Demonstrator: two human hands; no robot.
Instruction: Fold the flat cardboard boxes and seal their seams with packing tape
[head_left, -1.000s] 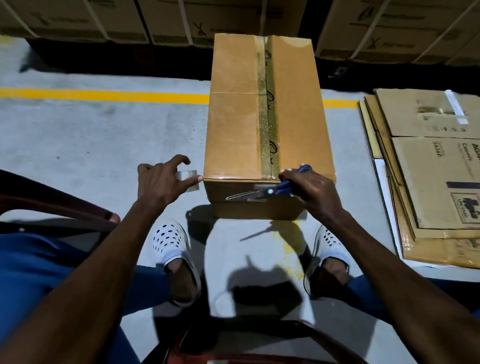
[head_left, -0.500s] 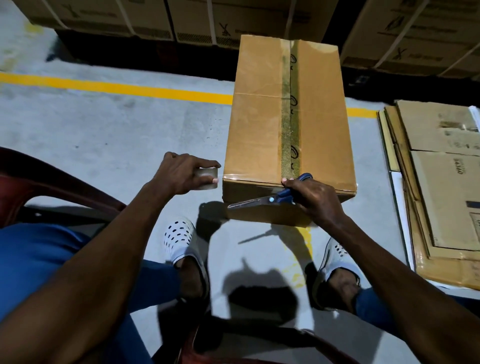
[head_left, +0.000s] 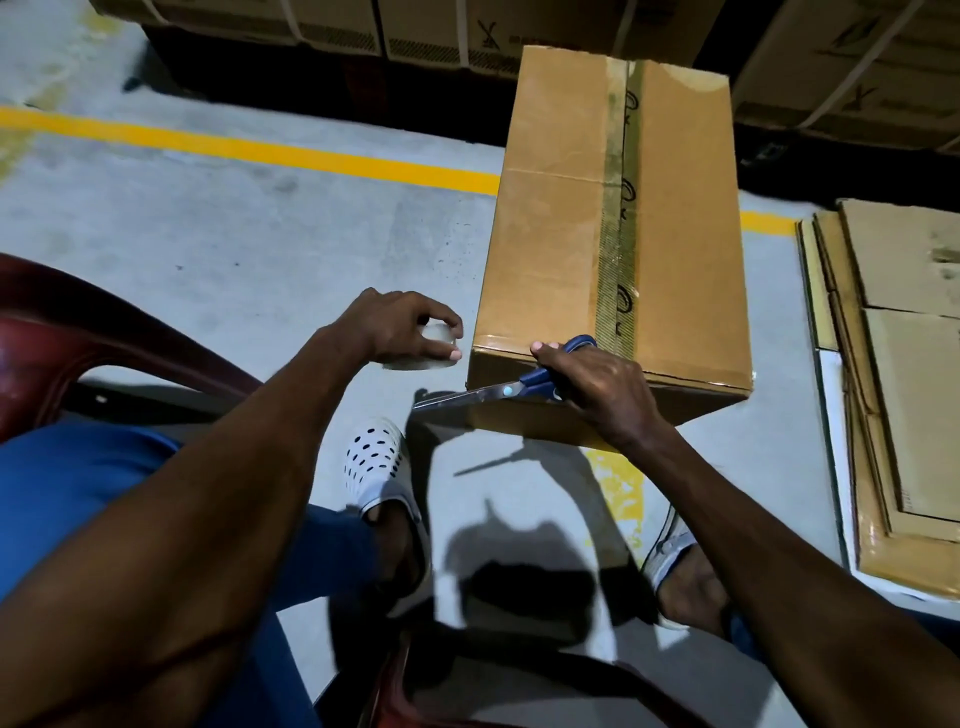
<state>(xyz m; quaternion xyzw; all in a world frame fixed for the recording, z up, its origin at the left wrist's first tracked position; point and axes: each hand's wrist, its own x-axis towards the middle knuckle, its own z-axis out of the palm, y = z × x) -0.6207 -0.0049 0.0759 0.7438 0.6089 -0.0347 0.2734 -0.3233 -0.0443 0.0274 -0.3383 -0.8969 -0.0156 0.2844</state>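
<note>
Head camera view, looking down from a seated person at their own two bare hands over a grey concrete floor (head_left: 249, 249). At centre, the right hand (head_left: 597, 384) grips a pair of blue-handled scissors (head_left: 511, 387), fingers curled through and around the handles; the steel blades point toward 9 o'clock and lie against the near end of a folded cardboard box (head_left: 561, 249), just under its top edge. To the left of it, at about 9 o'clock from the scissors, the left hand (head_left: 395, 327) holds a roll of clear packing tape (head_left: 426, 351) from above, fingertips curled round its rim, just beside the box's near left corner but apart from it. The box stands on the floor, running from centre toward 12 o'clock, its top flaps closed and a strip of glossy tape (head_left: 621, 218) laid along the centre seam; a shiny band of tape also runs across the near top edge. Below the hands, at 6 o'clock, are two feet in white perforated clogs (head_left: 374, 462), blue trouser legs (head_left: 78, 483), and the dark red rim of a plastic chair (head_left: 67, 317) at 8 o'clock. A yellow painted line (head_left: 260, 148) crosses the floor behind the box, from 10 o'clock toward 2 o'clock. At 3 o'clock a stack of flattened cardboard boxes (head_left: 904, 374) lies on the floor. Along the top edge, at 12 o'clock, sit strapped cartons (head_left: 441, 31) in shadow.
</note>
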